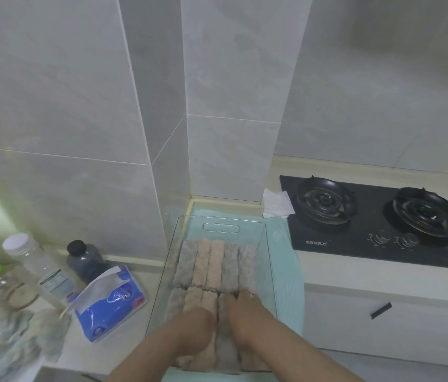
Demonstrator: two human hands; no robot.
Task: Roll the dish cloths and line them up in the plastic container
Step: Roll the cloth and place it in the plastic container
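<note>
Plastic container point(266, 271) holds five back-row rolled cloths point(213, 264)

The left hand point(193, 330) and right hand point(245, 312) hide much of the near rolled cloths point(193, 297); grip unclear.

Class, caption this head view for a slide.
Left hand and right hand rest on rolled grey and pink dish cloths in a clear plastic container by a black hob.

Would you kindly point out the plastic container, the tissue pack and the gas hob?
plastic container point(250, 230): head view, its clear far wall.
tissue pack point(112, 301): head view, blue wrapper front.
gas hob point(373, 215): head view, black glass between burners.
</note>
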